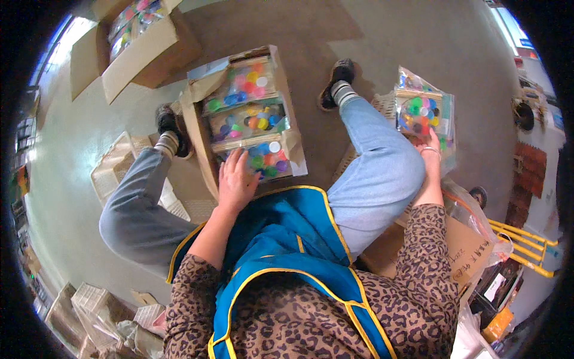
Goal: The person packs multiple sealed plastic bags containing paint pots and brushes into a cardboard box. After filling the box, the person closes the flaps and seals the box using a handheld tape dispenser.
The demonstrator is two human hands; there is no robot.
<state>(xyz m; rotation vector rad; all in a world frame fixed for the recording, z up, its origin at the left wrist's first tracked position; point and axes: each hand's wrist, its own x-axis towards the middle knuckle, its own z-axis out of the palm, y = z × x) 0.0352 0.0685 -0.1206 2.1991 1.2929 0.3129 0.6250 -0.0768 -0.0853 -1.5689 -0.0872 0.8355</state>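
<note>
Between my legs sits an open cardboard box (200,143) holding clear packs of bright round plastic pieces and wooden sticks. My left hand (235,184) rests with fingers spread on the nearest pack (269,160) in it. To my right, beyond the knee, my right hand (428,150) grips the lower edge of a clear plastic pack (421,110) with similar coloured round pieces and sticks. Part of that hand is hidden behind the pack and my knee. Other clear packs (447,146) lie right beside it, over a pale plastic basket (384,105).
A larger open carton (145,51) with more packs stands at the upper left. An upturned pale plastic basket (119,166) lies by my left leg. At my right are a carton bearing handwriting (468,249) and a yellow metal frame (524,247). More baskets (96,298) stand lower left.
</note>
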